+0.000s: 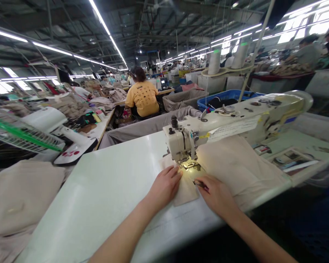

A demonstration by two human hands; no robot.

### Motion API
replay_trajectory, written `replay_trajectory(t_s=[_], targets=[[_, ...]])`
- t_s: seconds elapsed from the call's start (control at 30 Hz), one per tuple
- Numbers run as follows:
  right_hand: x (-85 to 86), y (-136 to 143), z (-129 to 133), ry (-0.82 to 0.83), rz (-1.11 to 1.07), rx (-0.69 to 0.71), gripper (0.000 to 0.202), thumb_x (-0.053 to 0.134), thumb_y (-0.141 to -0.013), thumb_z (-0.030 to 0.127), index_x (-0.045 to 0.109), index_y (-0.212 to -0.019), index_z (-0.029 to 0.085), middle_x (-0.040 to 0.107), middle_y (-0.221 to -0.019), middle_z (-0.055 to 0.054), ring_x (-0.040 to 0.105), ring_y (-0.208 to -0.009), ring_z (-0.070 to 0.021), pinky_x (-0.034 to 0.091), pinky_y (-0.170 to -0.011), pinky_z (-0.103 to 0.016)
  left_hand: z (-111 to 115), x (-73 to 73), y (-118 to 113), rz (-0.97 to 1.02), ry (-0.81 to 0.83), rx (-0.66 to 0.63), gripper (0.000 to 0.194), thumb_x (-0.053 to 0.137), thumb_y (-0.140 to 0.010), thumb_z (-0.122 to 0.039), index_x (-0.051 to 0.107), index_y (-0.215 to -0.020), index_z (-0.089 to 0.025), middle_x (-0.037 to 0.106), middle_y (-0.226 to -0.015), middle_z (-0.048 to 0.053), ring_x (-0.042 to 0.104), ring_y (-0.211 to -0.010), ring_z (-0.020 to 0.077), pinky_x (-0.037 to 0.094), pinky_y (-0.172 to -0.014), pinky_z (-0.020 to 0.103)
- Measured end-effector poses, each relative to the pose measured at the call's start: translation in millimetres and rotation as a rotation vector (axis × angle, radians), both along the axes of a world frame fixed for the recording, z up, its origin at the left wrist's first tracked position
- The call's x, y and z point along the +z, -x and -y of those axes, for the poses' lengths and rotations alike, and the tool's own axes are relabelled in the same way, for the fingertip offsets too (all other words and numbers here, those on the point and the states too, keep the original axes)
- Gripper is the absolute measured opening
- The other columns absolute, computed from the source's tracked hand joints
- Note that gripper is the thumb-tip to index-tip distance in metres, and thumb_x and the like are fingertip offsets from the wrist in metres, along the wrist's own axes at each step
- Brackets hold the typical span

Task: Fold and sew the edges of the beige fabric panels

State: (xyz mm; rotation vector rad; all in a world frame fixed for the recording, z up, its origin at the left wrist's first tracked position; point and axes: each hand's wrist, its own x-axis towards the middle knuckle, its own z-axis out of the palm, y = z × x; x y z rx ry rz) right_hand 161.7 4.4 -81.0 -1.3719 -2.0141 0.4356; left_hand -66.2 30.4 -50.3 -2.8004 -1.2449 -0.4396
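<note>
My left hand (164,185) lies flat on a beige piece of fabric (186,195), fingers stretched out just left of the sewing machine's presser foot (190,165). Closed around a small dark metal tool (200,183), my right hand (218,195) rests to the right of that fabric; the tool's exact kind is too small to make out. The sewing machine (179,140) stands over the cloth, its needle area lit yellow. More beige fabric (235,166) spreads under the machine arm, to the right of the needle.
A white fan (46,122) stands left of the pale tabletop (112,179), above draped beige fabric (22,193). Thread cones (214,63) stand behind the machine, near a blue crate (200,104). A person in a yellow shirt (143,98) sits ahead. Small items lie in a tray (293,159) at right.
</note>
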Motion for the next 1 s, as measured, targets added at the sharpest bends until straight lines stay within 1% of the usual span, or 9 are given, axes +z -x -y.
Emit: replay_trajectory(t_s=[0.2, 0.37, 0.47, 0.57, 0.63, 0.73, 0.83, 0.93, 1.0], targets=[[1.2, -3, -1, -0.008, -0.033, -0.011, 0.021, 0.047, -0.096, 0.027, 0.067, -0.091, 0.021, 0.071, -0.085, -0.005, 0.066, -0.078, -0.0209, 0.051, -0.073, -0.032, 9, 7.5, -2, 0.028, 0.013, -0.008, 0.03, 0.046, -0.097, -0.017, 0.065, -0.121, -0.016, 0.063, -0.131, 0.014, 0.059, -0.123, 0.028, 0.054, -0.103, 0.046], [3.8, -5, 0, -0.031, -0.095, 0.005, 0.028, 0.044, -0.099, 0.034, 0.067, -0.091, 0.021, 0.071, -0.084, -0.006, 0.065, -0.075, -0.0203, 0.05, -0.07, -0.03, 38, 20.0, -1, 0.005, 0.076, -0.061, 0.026, 0.05, -0.096, -0.019, 0.069, -0.114, -0.019, 0.067, -0.125, 0.011, 0.061, -0.118, 0.0272, 0.054, -0.101, 0.043], [5.1, -5, 2, -0.034, -0.093, 0.003, 0.029, 0.044, -0.099, 0.035, 0.067, -0.089, 0.021, 0.07, -0.083, -0.006, 0.065, -0.075, -0.0203, 0.05, -0.071, -0.03, 55, 23.1, -3, 0.006, 0.1, -0.043, 0.025, 0.051, -0.096, -0.022, 0.069, -0.113, -0.019, 0.066, -0.126, 0.011, 0.061, -0.118, 0.0274, 0.053, -0.102, 0.043], [5.6, -5, 2, -0.036, -0.098, -0.004, 0.028, 0.044, -0.098, 0.035, 0.067, -0.09, 0.021, 0.07, -0.084, -0.006, 0.066, -0.076, -0.0205, 0.05, -0.072, -0.03, 64, 23.9, -5, -0.004, 0.129, -0.037, 0.024, 0.053, -0.095, -0.024, 0.069, -0.113, -0.02, 0.066, -0.126, 0.01, 0.061, -0.119, 0.0278, 0.052, -0.103, 0.045], [5.1, -6, 2, -0.037, -0.102, 0.002, 0.027, 0.045, -0.098, 0.034, 0.067, -0.089, 0.021, 0.07, -0.083, -0.006, 0.066, -0.075, -0.0202, 0.05, -0.072, -0.029, 64, 23.7, -6, -0.005, 0.135, -0.038, 0.022, 0.054, -0.095, -0.025, 0.069, -0.112, -0.021, 0.068, -0.123, 0.009, 0.062, -0.116, 0.027, 0.052, -0.101, 0.044], [3.5, -7, 1, -0.039, -0.088, 0.013, 0.028, 0.045, -0.098, 0.034, 0.067, -0.088, 0.02, 0.069, -0.08, -0.005, 0.064, -0.073, -0.0199, 0.05, -0.069, -0.029, 53, 21.8, -5, 0.018, 0.097, -0.024, 0.024, 0.052, -0.096, -0.021, 0.067, -0.115, -0.019, 0.069, -0.121, 0.009, 0.063, -0.114, 0.0252, 0.053, -0.101, 0.043], [2.8, -6, -1, -0.043, -0.063, 0.014, 0.027, 0.046, -0.098, 0.033, 0.068, -0.09, 0.02, 0.069, -0.081, -0.005, 0.065, -0.073, -0.0199, 0.051, -0.069, -0.03, 36, 17.5, -3, 0.046, 0.048, 0.019, 0.031, 0.051, -0.095, -0.019, 0.061, -0.125, -0.016, 0.064, -0.13, 0.012, 0.06, -0.122, 0.0254, 0.05, -0.106, 0.043], [6.1, -2, 1, -0.058, -0.015, 0.085, 0.021, 0.05, -0.096, 0.028, 0.069, -0.101, 0.021, 0.072, -0.096, -0.007, 0.068, -0.084, -0.0199, 0.053, -0.076, -0.03, 22, 12.5, -4, 0.039, 0.053, 0.056, 0.036, 0.056, -0.095, -0.025, 0.057, -0.129, -0.015, 0.059, -0.138, 0.015, 0.056, -0.128, 0.027, 0.049, -0.108, 0.045], [10.7, 2, 6, -0.055, 0.055, 0.167, 0.022, 0.054, -0.093, 0.024, 0.068, -0.11, 0.022, 0.072, -0.111, -0.007, 0.07, -0.092, -0.0199, 0.054, -0.08, -0.03, 19, 9.9, -8, 0.026, 0.062, 0.06, 0.035, 0.057, -0.095, -0.03, 0.058, -0.127, -0.016, 0.061, -0.135, 0.015, 0.057, -0.127, 0.0273, 0.05, -0.106, 0.045]])
